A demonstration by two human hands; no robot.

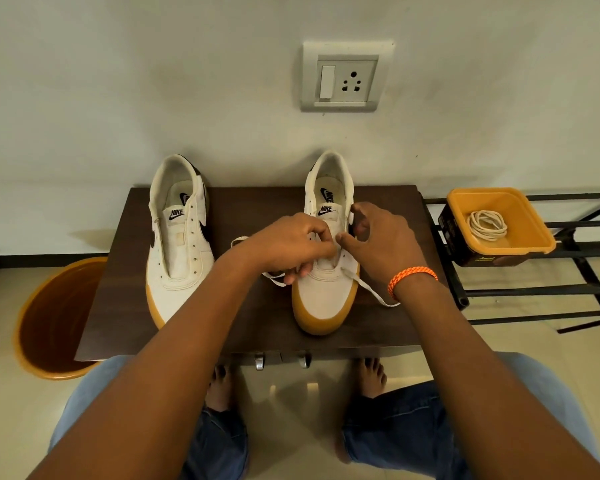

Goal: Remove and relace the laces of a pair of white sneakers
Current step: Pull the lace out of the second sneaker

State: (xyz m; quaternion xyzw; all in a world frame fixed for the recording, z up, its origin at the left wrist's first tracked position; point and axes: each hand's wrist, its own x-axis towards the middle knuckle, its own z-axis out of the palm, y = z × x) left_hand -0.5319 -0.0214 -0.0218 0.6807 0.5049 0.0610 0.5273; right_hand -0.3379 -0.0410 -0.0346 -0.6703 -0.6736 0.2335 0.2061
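Observation:
Two white sneakers with tan soles stand on a dark wooden table (257, 323), toes toward me. The left sneaker (179, 244) has bare eyelets and no lace. Over the right sneaker (326, 292) my left hand (291, 247) pinches a flat white lace (371, 289) at the lower eyelets. One end of this lace trails right across the table, and a loop shows to the left of the hand. My right hand (378, 237) holds the shoe's right side, thumb curled on the collar edge, forefinger pointing at the eyelets.
A yellow tub (520, 202) with a coiled white lace (487, 225) inside sits on a black metal rack (586, 258) to the right. An orange bucket (49, 317) stands on the floor at the left. A wall with a switch socket (343, 77) is close behind the table.

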